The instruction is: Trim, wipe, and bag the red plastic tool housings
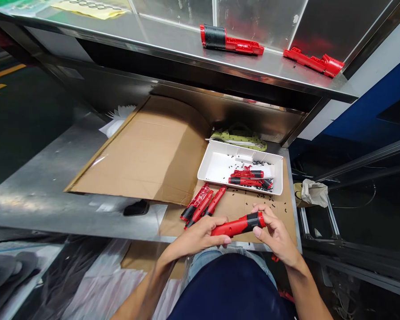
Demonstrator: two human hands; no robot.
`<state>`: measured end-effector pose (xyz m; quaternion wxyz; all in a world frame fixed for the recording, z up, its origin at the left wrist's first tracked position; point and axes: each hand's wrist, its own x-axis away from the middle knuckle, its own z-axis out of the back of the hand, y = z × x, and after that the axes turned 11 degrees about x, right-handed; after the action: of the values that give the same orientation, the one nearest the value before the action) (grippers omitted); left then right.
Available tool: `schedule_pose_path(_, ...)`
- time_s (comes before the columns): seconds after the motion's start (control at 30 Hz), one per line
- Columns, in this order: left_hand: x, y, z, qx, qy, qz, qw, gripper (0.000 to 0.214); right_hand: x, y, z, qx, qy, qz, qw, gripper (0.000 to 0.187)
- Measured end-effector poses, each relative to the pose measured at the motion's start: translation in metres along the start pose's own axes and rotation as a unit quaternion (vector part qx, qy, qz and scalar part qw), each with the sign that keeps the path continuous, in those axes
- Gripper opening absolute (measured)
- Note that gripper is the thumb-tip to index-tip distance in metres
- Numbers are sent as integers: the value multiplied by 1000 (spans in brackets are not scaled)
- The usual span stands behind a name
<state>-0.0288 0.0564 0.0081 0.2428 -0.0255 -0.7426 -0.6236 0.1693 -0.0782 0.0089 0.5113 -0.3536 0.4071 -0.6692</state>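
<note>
Between my two hands is a red and black plastic tool housing [235,226], lying nearly level above the front edge of the table. My left hand [205,235] grips its narrower red end, thumb on top. The fingers and thumb of my right hand [273,229] close round the black, wider end with the red rim. Just beyond my left hand, several similar red and black housings [200,205] lie side by side on cardboard. A white tray [208,175] behind them holds more red and black housings [246,181] and many small black pieces.
A large cardboard sheet [146,151] lies left of the tray. Small black bits [268,198] are scattered before the tray. On the metal shelf [173,44] above rest a red and black housing [231,40] and a red one [315,62]. A dark phone-like object [136,208] lies at left.
</note>
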Motion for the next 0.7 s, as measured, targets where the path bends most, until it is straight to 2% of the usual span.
schedule_pose_path(0.27, -5, 2, -2, 30, -6, 28, 999, 37, -6, 13, 19, -93, -114, 5, 989, 30)
schedule_pose_path(0.37, -5, 5, 0, 33, 2, 42, 999, 38, -1, 23, 36, -130, -165, 17, 978, 39)
schedule_pose_path(0.4, -5, 6, 1, 28, 5, 43, 999, 38, 1, 25, 41, -117, -158, 21, 980, 43)
schedule_pose_path(0.43, -5, 6, 3, 21, 9, 42, 999, 38, 3, 27, 46, -84, -126, 23, 988, 46)
schedule_pose_path(0.5, -6, 5, 6, 4, 18, 36, 999, 37, 6, 26, 49, 46, -11, 32, 998, 48)
schedule_pose_path(0.57, -9, 3, 6, -23, 25, 37, 999, 37, 7, 22, 42, 218, 70, 64, 971, 55)
schedule_pose_path(0.6, -10, 2, 5, -36, 22, 42, 998, 36, 7, 20, 35, 295, 71, 88, 949, 60)
schedule_pose_path(0.67, -13, -4, 0, -46, -1, 60, 997, 36, 9, 23, 15, 398, 10, 133, 908, 68)
schedule_pose_path(0.7, -14, -8, -3, -50, -11, 65, 997, 37, 10, 27, 4, 420, -27, 144, 896, 69)
